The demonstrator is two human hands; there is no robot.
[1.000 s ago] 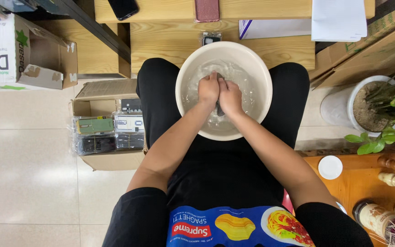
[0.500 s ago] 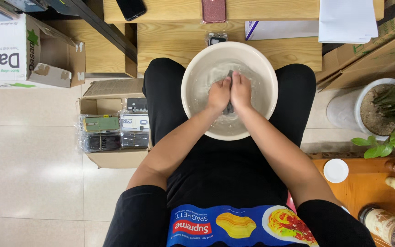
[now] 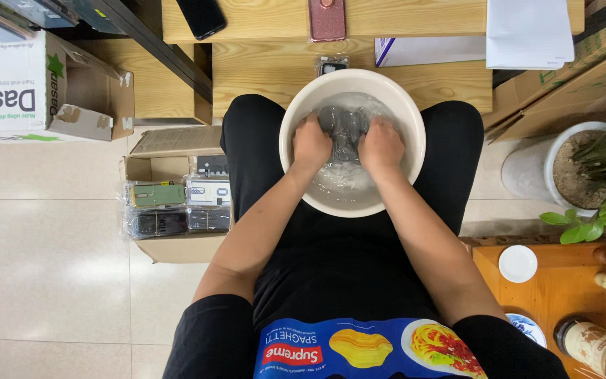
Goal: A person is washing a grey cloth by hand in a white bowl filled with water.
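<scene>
Left to right. Off to the left of the fingers, on the floor, an open cardboard box [image 3: 177, 210] of small packaged items sits just beside the person's leg.

Left hand [image 3: 311, 145] is in the white basin [image 3: 408, 112] on the lap, fingers curled closed round the left side of a dark grey wet cloth [image 3: 345, 130]. The cloth is bunched between the two sets of fingers, partly under water, toward the basin's far side. Right hand [image 3: 381, 147] has its fingers clenched on the cloth's right side. Both fists touch the cloth and are apart from each other.

Beyond the fingers, on the wooden bench [image 3: 275, 63], a small dark gadget [image 3: 331, 67] lies right at the basin's far rim; a black phone [image 3: 202, 15], a pink phone [image 3: 327, 17] and white papers [image 3: 527, 31] lie further on.

Risks, judged:
- The basin rests only on the thighs, so a hard pull or push on the cloth could tip it and slop water onto the legs, the floor or the box.
- Splash over the far rim could wet the gadget, maybe the phones and papers.
- Wet tile would be slippery.
- Lifting the soaked cloth fast would drip outside the basin.

To the right of the fingers, a potted plant [image 3: 583, 175] stands well apart.
</scene>
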